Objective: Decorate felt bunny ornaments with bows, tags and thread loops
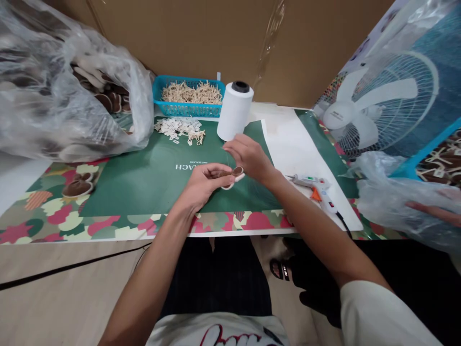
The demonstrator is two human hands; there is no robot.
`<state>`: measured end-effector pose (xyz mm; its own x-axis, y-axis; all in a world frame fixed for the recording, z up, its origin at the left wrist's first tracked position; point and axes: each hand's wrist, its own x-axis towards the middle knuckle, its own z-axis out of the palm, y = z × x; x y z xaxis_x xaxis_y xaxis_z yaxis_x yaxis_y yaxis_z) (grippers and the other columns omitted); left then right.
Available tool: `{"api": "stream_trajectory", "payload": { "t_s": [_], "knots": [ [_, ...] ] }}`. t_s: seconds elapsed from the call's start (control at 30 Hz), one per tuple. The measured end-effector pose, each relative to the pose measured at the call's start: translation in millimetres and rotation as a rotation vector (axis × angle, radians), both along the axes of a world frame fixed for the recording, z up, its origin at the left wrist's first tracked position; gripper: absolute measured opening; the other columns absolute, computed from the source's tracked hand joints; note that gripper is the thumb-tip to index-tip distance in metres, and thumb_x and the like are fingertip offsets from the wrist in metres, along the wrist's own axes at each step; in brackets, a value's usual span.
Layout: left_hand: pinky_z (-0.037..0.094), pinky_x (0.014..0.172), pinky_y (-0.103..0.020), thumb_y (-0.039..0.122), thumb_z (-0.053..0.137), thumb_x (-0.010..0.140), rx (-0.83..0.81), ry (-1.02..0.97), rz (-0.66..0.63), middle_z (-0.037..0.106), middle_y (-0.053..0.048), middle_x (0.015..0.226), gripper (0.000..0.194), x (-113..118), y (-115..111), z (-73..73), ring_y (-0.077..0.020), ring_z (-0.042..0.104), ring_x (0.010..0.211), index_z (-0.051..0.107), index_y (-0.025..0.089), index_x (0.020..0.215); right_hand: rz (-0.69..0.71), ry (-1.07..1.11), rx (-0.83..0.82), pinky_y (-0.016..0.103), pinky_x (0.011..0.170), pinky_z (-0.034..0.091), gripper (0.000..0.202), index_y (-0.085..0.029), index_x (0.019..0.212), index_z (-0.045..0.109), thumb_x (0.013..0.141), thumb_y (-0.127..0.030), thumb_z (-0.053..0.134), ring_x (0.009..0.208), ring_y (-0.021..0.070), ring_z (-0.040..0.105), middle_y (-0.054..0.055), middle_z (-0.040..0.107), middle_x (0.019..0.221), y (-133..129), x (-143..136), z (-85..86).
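Observation:
My left hand (207, 183) is closed round a small brown piece with a white edge (237, 172), held over the green mat (144, 192). Just above and to the right of it, my right hand (245, 153) pinches what looks like a thin thread, too fine to follow clearly. Behind my right hand a white thread cone (234, 111) with a black top stands upright. A heap of small white tags (178, 127) lies behind the hands, with some beige cords (196, 137) beside it. Similar brown pieces (78, 186) rest at the mat's left edge.
A blue basket (187, 109) of beige cords stands at the back. Left is a plastic bag (108, 53) of brown pieces. At right are a glue gun (315, 185), a fan (367, 105), a blue tray (406, 168) and another person's hand (434, 211) at a plastic bag.

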<state>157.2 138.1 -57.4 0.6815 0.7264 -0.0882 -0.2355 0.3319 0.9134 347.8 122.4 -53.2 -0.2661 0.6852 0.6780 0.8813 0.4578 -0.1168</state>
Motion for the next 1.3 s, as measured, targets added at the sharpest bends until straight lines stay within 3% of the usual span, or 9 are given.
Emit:
{"api": "stream_trajectory", "payload": {
  "t_s": [0.17,0.3,0.43,0.57,0.77,0.87,1.0,1.2,1.3],
  "knots": [
    [0.053,0.064,-0.025,0.024,0.097,0.053,0.047,-0.007,0.2,0.075,-0.001,0.069,0.031,1.6,-2.3,1.2,-0.0109,0.065,0.06,0.08,0.017,0.078,-0.165,0.39,-0.151,0.035,0.085,0.054,0.025,-0.019,0.121,0.067,0.105,-0.019,0.047,0.095,0.0212,0.069,0.009,0.075,0.105,-55.5,-18.3,-26.1],
    [0.054,0.064,-0.025,0.026,0.095,0.057,0.091,0.011,0.29,0.074,0.0,0.067,0.028,3.0,-3.2,3.3,-0.0111,0.064,0.06,0.079,0.017,0.078,-0.145,0.475,-0.299,0.033,0.083,0.054,0.024,-0.019,0.11,0.074,0.107,-0.021,0.05,0.088,0.0189,0.069,0.007,0.073,0.096,-99.3,-40.8,-16.4],
    [0.054,0.065,-0.026,0.027,0.094,0.059,0.12,0.043,0.259,0.074,-0.001,0.069,0.027,4.5,-5.0,3.9,-0.012,0.065,0.062,0.079,0.017,0.079,-0.073,0.492,-0.405,0.03,0.078,0.054,0.019,-0.02,0.102,0.075,0.105,-0.025,0.057,0.082,0.0166,0.069,0.005,0.074,0.093,-113.1,-48.2,2.3],
    [0.052,0.066,-0.025,0.027,0.093,0.059,0.113,0.055,0.261,0.075,-0.001,0.071,0.025,6.4,-6.2,2.3,-0.0117,0.065,0.064,0.079,0.017,0.078,-0.01,0.352,-0.439,0.029,0.074,0.052,0.015,-0.019,0.098,0.073,0.103,-0.018,0.059,0.079,0.016,0.067,0.003,0.074,0.088,-107.8,-43.5,18.3],
    [0.049,0.065,-0.026,0.026,0.097,0.051,0.139,0.137,0.114,0.069,0.001,0.063,0.033,5.4,-5.5,-1.9,-0.0116,0.061,0.061,0.079,0.017,0.077,-0.054,-0.336,-0.284,0.036,0.076,0.048,0.024,-0.015,0.097,0.068,0.103,-0.009,0.045,0.091,0.0251,0.058,0.014,0.068,0.097,-75.0,-16.8,45.8],
    [0.049,0.065,-0.028,0.029,0.098,0.05,0.15,0.127,0.065,0.069,0.001,0.063,0.037,4.5,-4.4,-2.9,-0.0126,0.061,0.061,0.079,0.017,0.079,0.033,-0.488,-0.291,0.035,0.076,0.046,0.024,-0.014,0.099,0.067,0.099,-0.004,0.045,0.093,0.025,0.055,0.012,0.066,0.098,-48.9,-1.3,47.6],
    [0.051,0.066,-0.03,0.03,0.1,0.046,0.105,0.121,0.082,0.072,0.0,0.066,0.04,3.5,-3.6,-3.9,-0.0139,0.064,0.062,0.078,0.017,0.077,0.146,-0.484,-0.344,0.035,0.078,0.048,0.024,-0.015,0.097,0.069,0.101,-0.007,0.046,0.088,0.0232,0.055,0.01,0.065,0.094,-25.7,9.4,36.0],
    [0.056,0.07,-0.033,0.026,0.1,0.045,0.03,0.11,0.049,0.075,-0.002,0.071,0.04,3.7,-4.5,0.0,-0.0162,0.068,0.065,0.077,0.016,0.077,0.201,-0.315,-0.312,0.04,0.086,0.052,0.028,-0.02,0.1,0.072,0.1,-0.012,0.045,0.096,0.0253,0.059,0.011,0.066,0.1,-21.4,14.1,36.3],
    [0.057,0.072,-0.033,0.028,0.1,0.047,0.032,0.086,0.072,0.076,-0.004,0.075,0.043,3.8,-4.9,1.4,-0.0164,0.069,0.068,0.077,0.015,0.081,0.226,-0.168,-0.373,0.038,0.081,0.051,0.025,-0.02,0.094,0.072,0.1,-0.017,0.048,0.088,0.0234,0.06,0.009,0.067,0.093,-19.3,18.5,34.4]
  ]
}}
